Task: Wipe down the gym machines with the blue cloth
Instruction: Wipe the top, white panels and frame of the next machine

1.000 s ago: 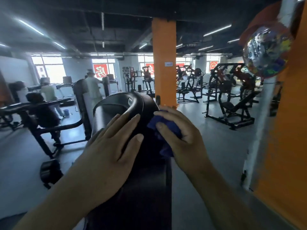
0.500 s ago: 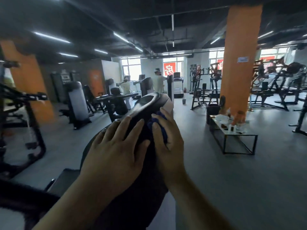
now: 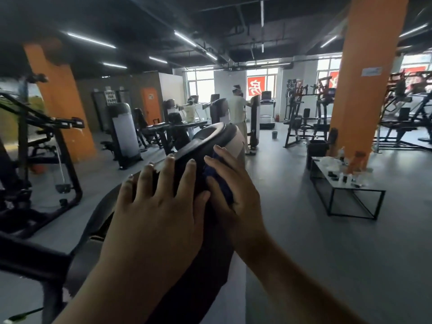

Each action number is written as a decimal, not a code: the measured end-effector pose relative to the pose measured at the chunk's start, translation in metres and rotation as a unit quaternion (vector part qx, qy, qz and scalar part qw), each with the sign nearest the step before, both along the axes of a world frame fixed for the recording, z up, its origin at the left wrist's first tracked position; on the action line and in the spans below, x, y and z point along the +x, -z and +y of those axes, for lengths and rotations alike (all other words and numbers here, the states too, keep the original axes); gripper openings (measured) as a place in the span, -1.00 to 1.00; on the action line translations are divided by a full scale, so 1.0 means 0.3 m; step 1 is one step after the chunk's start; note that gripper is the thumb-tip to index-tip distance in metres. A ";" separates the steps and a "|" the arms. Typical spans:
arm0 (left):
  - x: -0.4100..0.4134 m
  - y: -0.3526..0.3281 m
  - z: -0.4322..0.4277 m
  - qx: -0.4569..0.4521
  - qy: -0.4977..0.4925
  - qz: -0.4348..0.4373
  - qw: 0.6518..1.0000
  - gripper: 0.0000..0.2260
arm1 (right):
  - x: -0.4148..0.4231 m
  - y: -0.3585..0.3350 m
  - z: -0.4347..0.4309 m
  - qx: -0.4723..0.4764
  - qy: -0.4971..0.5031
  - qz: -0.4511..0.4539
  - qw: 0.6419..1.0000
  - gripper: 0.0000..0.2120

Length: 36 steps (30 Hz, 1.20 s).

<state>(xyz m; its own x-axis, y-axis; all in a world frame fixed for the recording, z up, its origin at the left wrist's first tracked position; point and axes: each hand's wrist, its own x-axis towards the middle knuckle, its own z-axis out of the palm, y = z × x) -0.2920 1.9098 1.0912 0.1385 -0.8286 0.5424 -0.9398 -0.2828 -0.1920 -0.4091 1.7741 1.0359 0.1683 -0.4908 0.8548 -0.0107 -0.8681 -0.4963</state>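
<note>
Dim hall under a black ceiling (image 3: 140,15). Left of the orange pillar (image 3: 364,94), thin strip lights (image 3: 91,40) burn as white lines, and the windows (image 3: 201,85) farther left of it are blown out, glass all glare. Pale sheen on the grey floor (image 3: 327,253) below the pillar. Wide-angle bend tilts the pillar; the machine frames (image 3: 69,164) far left of it smear, probably motion blur. The blue cloth (image 3: 222,185), lower left of the pillar, sits in shade, nearly navy.

A grey floor (image 3: 339,265) lies under a dark ceiling (image 3: 145,12) with strip lights (image 3: 91,40), an orange left pillar (image 3: 60,101) and right pillar (image 3: 364,90) rise from it, bright windows (image 3: 201,84) and a red sign (image 3: 256,85) mark the far wall, and a low table (image 3: 332,206) of bottles stands by the right pillar.
</note>
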 end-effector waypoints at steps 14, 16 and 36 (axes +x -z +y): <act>-0.241 0.044 -0.225 -0.105 -0.210 -0.053 0.971 -0.46 | -0.061 0.008 -0.356 -0.176 -0.133 0.028 0.975 -0.65; -0.273 0.055 -0.258 -0.140 -0.232 -0.053 0.961 -0.47 | -0.083 0.002 -0.490 -0.119 -0.135 0.005 0.984 -0.66; -0.386 0.120 -0.666 -0.164 -0.328 -0.127 0.922 -0.29 | -0.086 0.010 -0.879 0.020 -0.128 -0.012 0.991 -0.63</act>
